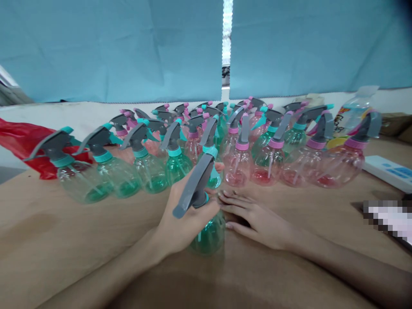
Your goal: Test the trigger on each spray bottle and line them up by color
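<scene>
A green clear spray bottle [208,234] with a grey trigger head stands on the table in front of me. Wrapped around its neck, just under the trigger, is my left hand [185,219]. My right hand [254,216] lies low beside the bottle on its right, fingers stretched out and spread, the fingertips close to it; whether they touch it I cannot tell. Behind both hands stand rows of similar spray bottles, green ones with teal collars [151,176] on the left and pink ones with pink collars [238,169] on the right.
A red plastic bag [35,146] lies at the left back. On the right are a large labelled plastic bottle [354,107], a white device with blue buttons [391,171] and a phone-like object [391,219], partly blurred out. A blue curtain [112,47] hangs behind the wooden table [64,253].
</scene>
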A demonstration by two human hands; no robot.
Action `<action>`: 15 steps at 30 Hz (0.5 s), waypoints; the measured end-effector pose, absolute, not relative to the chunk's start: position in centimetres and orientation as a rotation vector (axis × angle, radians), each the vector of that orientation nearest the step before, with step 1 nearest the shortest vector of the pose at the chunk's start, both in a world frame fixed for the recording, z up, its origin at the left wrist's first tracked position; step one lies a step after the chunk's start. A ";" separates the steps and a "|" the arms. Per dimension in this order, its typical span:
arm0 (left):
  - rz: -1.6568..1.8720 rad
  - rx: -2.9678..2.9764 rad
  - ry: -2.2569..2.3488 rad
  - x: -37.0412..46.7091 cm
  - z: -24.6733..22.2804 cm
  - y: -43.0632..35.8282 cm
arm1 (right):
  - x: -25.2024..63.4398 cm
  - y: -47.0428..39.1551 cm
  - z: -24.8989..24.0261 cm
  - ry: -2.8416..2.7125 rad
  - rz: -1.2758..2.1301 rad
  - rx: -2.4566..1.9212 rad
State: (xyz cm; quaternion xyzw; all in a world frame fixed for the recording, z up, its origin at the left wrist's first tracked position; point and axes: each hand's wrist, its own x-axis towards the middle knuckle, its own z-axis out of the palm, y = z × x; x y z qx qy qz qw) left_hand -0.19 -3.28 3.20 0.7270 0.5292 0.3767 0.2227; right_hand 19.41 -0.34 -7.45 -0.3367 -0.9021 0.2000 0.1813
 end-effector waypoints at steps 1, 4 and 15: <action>1.054 1.999 1.420 -0.2 3.2 -3.3 | 19.4 -0.3 -7.5 -2.545 0.564 -0.949; 1.055 1.978 1.350 -0.5 3.3 -3.3 | 19.4 -0.3 -7.5 -2.533 0.555 -0.939; 1.068 2.037 1.240 -0.9 3.5 -3.2 | 19.3 -0.3 -7.3 -2.568 0.506 -0.923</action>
